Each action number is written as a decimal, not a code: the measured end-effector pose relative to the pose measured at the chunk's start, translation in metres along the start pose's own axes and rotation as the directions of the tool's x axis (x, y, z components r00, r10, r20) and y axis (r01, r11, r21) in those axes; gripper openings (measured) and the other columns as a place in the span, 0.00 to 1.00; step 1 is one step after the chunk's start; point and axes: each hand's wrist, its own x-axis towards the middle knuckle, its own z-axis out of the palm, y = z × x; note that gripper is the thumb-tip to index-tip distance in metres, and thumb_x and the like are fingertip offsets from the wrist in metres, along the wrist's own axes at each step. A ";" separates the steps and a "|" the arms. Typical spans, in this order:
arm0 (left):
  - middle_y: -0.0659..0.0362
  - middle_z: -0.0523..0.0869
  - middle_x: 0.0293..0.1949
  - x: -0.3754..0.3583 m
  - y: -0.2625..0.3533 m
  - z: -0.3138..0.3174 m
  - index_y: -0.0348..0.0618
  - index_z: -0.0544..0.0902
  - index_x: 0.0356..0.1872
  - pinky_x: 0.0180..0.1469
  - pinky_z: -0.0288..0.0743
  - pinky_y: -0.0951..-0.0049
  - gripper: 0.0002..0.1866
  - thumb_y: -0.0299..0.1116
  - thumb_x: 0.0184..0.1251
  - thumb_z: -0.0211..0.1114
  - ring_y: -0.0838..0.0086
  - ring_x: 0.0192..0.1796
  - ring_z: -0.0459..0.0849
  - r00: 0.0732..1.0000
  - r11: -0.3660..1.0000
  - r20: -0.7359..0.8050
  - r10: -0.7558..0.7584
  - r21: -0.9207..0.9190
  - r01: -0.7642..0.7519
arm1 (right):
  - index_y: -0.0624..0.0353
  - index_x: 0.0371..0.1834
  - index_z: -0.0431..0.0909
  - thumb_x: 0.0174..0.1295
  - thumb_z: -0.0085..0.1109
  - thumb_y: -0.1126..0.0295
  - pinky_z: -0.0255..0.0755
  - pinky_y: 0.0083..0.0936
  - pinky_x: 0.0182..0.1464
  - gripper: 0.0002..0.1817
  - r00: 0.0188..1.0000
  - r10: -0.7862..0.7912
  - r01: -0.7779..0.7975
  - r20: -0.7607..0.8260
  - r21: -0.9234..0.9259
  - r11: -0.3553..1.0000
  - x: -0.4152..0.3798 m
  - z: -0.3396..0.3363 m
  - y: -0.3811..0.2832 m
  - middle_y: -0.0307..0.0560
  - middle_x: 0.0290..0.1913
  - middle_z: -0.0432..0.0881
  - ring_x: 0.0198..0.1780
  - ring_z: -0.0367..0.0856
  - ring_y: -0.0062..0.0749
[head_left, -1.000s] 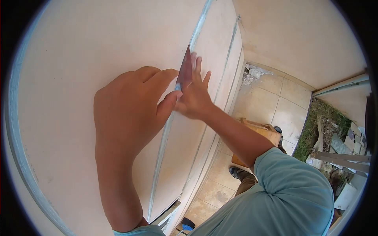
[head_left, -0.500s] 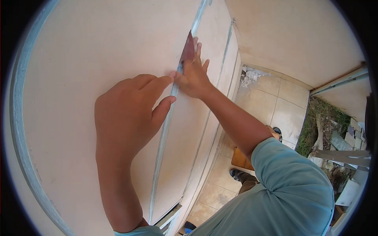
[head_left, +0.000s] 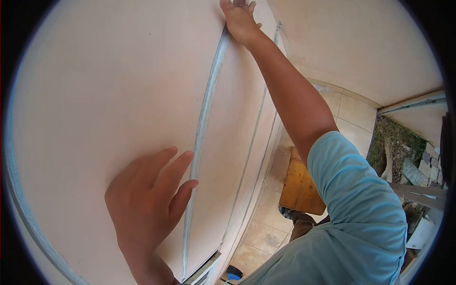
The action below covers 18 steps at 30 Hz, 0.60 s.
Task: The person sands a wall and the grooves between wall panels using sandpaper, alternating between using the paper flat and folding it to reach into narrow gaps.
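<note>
My right hand (head_left: 241, 23) reaches to the top edge of the view, pressed against a blue-grey strip (head_left: 207, 104) that runs down the cream wall (head_left: 95, 95). Under its fingers shows a bit of dark red sandpaper (head_left: 241, 3), mostly hidden by the hand and cut off by the frame. Lower down, my left hand (head_left: 145, 194) rests near the same strip with its fingers apart and nothing in them. Its thumb and index fingertips overlap the strip's edge in this view.
Another blue-grey strip (head_left: 28, 232) curves along the wall's left side. Below stand a wooden stool (head_left: 300, 187) and a blue-and-black item (head_left: 233, 273) on floor tiles (head_left: 354, 116). A metal-framed opening (head_left: 204, 269) is low in the wall. Rubble and grass (head_left: 394, 137) lie at right.
My right hand has slid up along the strip with the sandpaper. My left hand has dropped lower and its fingers have spread. More of the stool now shows.
</note>
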 end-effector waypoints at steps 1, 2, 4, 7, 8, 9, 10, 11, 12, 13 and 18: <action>0.59 0.92 0.46 0.000 0.000 0.000 0.50 0.90 0.48 0.44 0.84 0.68 0.19 0.43 0.57 0.78 0.65 0.46 0.91 1.000 1.000 0.018 -0.003 0.018 0.002 | 0.62 0.85 0.29 0.59 0.46 0.18 0.27 0.85 0.72 0.70 0.998 -0.057 0.056 0.013 0.080 0.995 -0.031 0.006 -0.003 0.74 0.85 0.32 0.85 0.22 0.70; 0.59 0.92 0.46 0.002 0.001 -0.001 0.50 0.90 0.48 0.43 0.84 0.67 0.19 0.44 0.57 0.78 0.65 0.46 0.91 1.000 0.999 0.030 -0.001 0.041 0.000 | 0.63 0.85 0.26 0.54 0.48 0.15 0.27 0.86 0.70 0.75 0.992 -0.116 0.114 0.045 0.057 0.992 -0.063 0.015 -0.001 0.75 0.84 0.32 0.84 0.22 0.73; 0.59 0.92 0.47 0.003 0.002 -0.003 0.50 0.90 0.48 0.43 0.84 0.67 0.19 0.45 0.58 0.78 0.65 0.45 0.91 0.999 0.999 0.034 0.001 0.038 -0.003 | 0.64 0.83 0.20 0.37 0.43 0.05 0.26 0.89 0.67 0.86 0.959 -0.204 0.194 0.195 0.070 0.979 -0.125 0.030 0.005 0.75 0.84 0.27 0.82 0.19 0.79; 0.61 0.92 0.46 0.007 -0.001 0.001 0.53 0.91 0.47 0.39 0.83 0.68 0.18 0.48 0.59 0.76 0.65 0.42 0.90 1.000 0.998 0.011 0.024 0.053 -0.025 | 0.65 0.85 0.31 0.40 0.40 0.05 0.26 0.88 0.68 0.83 0.953 -0.236 0.232 0.191 0.041 0.972 -0.121 0.027 0.014 0.72 0.85 0.25 0.83 0.18 0.74; 0.62 0.92 0.44 0.003 -0.002 0.002 0.56 0.91 0.46 0.36 0.82 0.69 0.17 0.50 0.60 0.75 0.66 0.40 0.90 0.999 0.997 -0.021 0.045 0.061 -0.044 | 0.65 0.85 0.36 0.43 0.41 0.07 0.26 0.87 0.69 0.80 0.958 -0.220 0.225 0.184 -0.006 0.974 -0.109 0.024 0.016 0.71 0.85 0.25 0.84 0.19 0.73; 0.62 0.92 0.44 0.000 -0.002 0.003 0.56 0.91 0.46 0.36 0.82 0.69 0.17 0.50 0.60 0.75 0.66 0.40 0.90 0.999 0.998 -0.009 0.036 0.054 -0.035 | 0.65 0.83 0.51 0.54 0.45 0.14 0.26 0.86 0.70 0.69 0.973 -0.175 0.183 0.150 -0.043 0.982 -0.079 0.012 0.013 0.67 0.86 0.26 0.85 0.20 0.69; 0.62 0.92 0.45 0.000 -0.003 0.002 0.56 0.91 0.45 0.36 0.82 0.69 0.17 0.50 0.60 0.74 0.66 0.40 0.90 0.999 0.998 -0.011 0.040 0.052 -0.040 | 0.62 0.81 0.58 0.61 0.48 0.21 0.26 0.85 0.71 0.59 0.986 -0.107 0.115 0.128 -0.052 0.992 -0.042 0.001 0.016 0.65 0.86 0.28 0.85 0.22 0.68; 0.62 0.92 0.45 -0.002 -0.003 0.002 0.56 0.91 0.45 0.36 0.82 0.69 0.17 0.50 0.60 0.74 0.67 0.40 0.90 0.999 0.998 -0.019 0.043 0.052 -0.042 | 0.61 0.80 0.61 0.62 0.49 0.22 0.26 0.85 0.72 0.58 0.992 -0.111 0.116 -0.051 0.105 0.988 -0.008 -0.002 0.025 0.65 0.86 0.31 0.86 0.23 0.67; 0.62 0.92 0.45 -0.003 -0.003 0.002 0.56 0.91 0.45 0.36 0.82 0.69 0.17 0.50 0.60 0.74 0.67 0.40 0.90 0.999 0.998 -0.019 0.030 0.048 -0.029 | 0.55 0.87 0.34 0.76 0.28 0.33 0.24 0.74 0.78 0.48 0.996 0.024 -0.005 0.083 -0.218 0.976 0.021 -0.023 0.013 0.56 0.88 0.35 0.87 0.22 0.56; 0.62 0.92 0.45 -0.003 -0.004 0.003 0.56 0.91 0.45 0.37 0.82 0.69 0.17 0.50 0.60 0.75 0.67 0.41 0.90 0.999 0.998 -0.023 0.032 0.049 -0.031 | 0.55 0.87 0.33 0.77 0.30 0.34 0.24 0.74 0.79 0.47 0.982 0.047 0.001 0.182 -0.254 0.967 0.033 -0.040 0.006 0.57 0.88 0.36 0.87 0.22 0.56; 0.61 0.92 0.45 -0.006 -0.005 0.002 0.55 0.90 0.46 0.38 0.83 0.69 0.14 0.42 0.60 0.76 0.67 0.42 0.91 0.999 1.000 -0.044 0.015 0.004 -0.015 | 0.55 0.82 0.58 0.65 0.49 0.29 0.31 0.77 0.76 0.51 0.992 -0.070 0.099 0.107 -0.301 0.949 -0.044 -0.002 -0.003 0.60 0.85 0.44 0.86 0.33 0.60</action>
